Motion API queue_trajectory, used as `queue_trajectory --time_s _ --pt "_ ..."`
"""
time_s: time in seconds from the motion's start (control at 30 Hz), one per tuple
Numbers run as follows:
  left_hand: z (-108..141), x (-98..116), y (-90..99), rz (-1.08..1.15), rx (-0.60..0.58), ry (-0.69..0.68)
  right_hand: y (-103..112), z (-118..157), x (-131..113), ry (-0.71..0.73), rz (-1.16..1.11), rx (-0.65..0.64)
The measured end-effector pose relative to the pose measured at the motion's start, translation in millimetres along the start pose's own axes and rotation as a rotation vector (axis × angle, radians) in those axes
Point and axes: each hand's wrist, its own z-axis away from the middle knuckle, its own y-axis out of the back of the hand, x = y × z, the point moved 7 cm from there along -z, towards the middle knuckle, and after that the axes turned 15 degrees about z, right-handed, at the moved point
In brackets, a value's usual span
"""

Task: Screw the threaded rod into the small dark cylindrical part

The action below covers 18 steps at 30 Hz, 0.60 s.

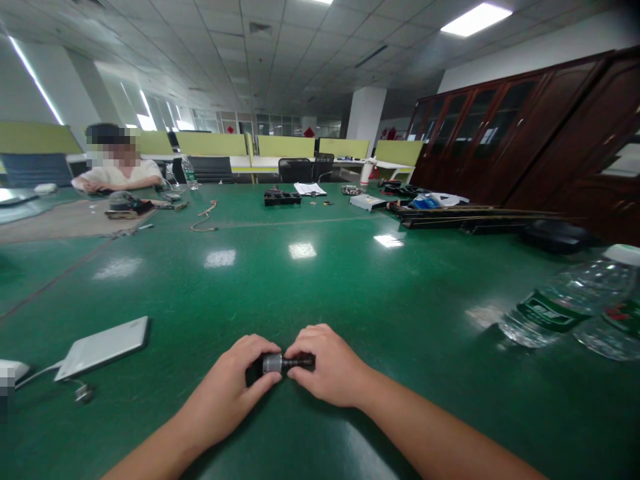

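Note:
Just above the green table [300, 293], near its front edge, a small cylindrical metal part [273, 363] with a dark shaft lies horizontally between my hands. My left hand [237, 383] grips its grey, thicker end between thumb and fingers. My right hand [330, 367] pinches the dark, narrower end on the right. The fingertips of both hands are close together, with a short stretch of the dark shaft showing between them. Part of each end is hidden by the fingers.
A white flat device [105, 347] with a cable lies at the left. Plastic water bottles [555, 307] stand at the right. Dark long strips [450, 217], a black tray [283, 198] and a cord [204, 217] lie farther back. A person [120, 167] sits at the far left.

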Motion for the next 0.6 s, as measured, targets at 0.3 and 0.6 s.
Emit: queue_trajectory --time_s 0.3,0.6 --pt "1.9 3.0 -1.1 -0.009 -0.002 0.004 2.4 1.9 1.7 -0.027 -0.025 0.006" --pt "2.6 5.8 -1.0 -0.013 -0.009 0.001 8.7 4.0 5.8 -0.072 0.038 -0.031"
